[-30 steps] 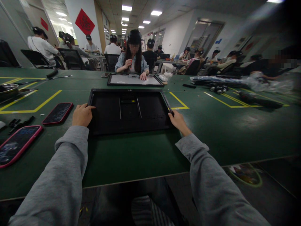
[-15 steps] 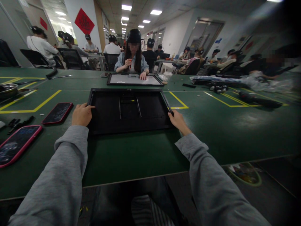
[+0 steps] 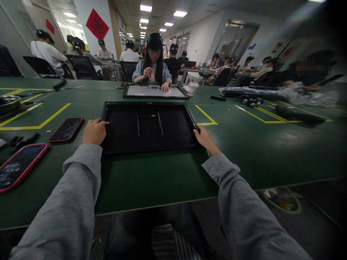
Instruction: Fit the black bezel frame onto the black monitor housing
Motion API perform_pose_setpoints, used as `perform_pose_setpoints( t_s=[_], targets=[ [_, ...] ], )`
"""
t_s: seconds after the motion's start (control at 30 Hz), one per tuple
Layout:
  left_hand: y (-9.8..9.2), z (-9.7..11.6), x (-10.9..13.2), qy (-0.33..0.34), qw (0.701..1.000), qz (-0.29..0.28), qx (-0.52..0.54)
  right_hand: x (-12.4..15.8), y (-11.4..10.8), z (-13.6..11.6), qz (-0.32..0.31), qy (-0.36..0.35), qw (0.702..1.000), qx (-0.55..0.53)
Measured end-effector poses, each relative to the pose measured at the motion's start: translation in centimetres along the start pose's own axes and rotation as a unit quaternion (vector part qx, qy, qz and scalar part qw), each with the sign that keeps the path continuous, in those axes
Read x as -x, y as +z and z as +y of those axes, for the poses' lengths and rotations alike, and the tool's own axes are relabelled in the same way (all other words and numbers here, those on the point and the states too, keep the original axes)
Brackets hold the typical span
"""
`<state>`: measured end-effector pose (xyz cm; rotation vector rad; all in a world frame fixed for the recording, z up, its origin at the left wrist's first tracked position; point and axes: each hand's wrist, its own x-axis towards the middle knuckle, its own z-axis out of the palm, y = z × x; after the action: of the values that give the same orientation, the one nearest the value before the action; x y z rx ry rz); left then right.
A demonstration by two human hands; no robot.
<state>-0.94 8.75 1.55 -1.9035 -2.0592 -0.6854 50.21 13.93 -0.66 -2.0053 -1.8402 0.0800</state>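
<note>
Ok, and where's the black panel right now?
In the head view, the black panel is just left of centre, held by its short sides between the left hand and right hand, with the pale grey board beyond its far edge.

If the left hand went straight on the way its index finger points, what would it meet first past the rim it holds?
Probably the left silver rail inside the black panel, though depth is unclear and the left hand might pass above it.

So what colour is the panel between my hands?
Black; the panel shows best in the head view.
</note>
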Motion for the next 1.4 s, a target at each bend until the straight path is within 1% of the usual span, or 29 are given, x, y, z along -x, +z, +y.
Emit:
perform_pose_setpoints(
  t_s=[0.3,0.5,0.63,0.77,1.13,1.4],
  targets=[
    [-0.25,0.24,0.08,-0.002,1.000,-0.010,0.000,0.11,-0.08,-0.16,0.005,0.002,1.000,-0.001],
    [0.11,-0.24,-0.10,0.004,1.000,-0.011,0.001,0.22,-0.28,-0.36,-0.003,0.003,1.000,-0.002],
    [0.31,-0.48,-0.20,0.011,1.000,-0.011,-0.003,0.27,-0.23,-0.32,0.004,-0.007,1.000,-0.002],
    [0.14,-0.26,-0.06,0.000,1.000,-0.008,0.001,0.22,-0.21,-0.23,0.001,-0.006,1.000,0.003],
    [0.02,-0.25,0.01,0.001,1.000,-0.012,0.004,0.41,-0.54,-0.55,-0.007,0.003,1.000,0.005],
    [-0.13,0.06,0.16,-0.009,1.000,-0.008,0.013,0.35,-0.41,-0.38,0.004,-0.002,1.000,-0.006]
  ],
)
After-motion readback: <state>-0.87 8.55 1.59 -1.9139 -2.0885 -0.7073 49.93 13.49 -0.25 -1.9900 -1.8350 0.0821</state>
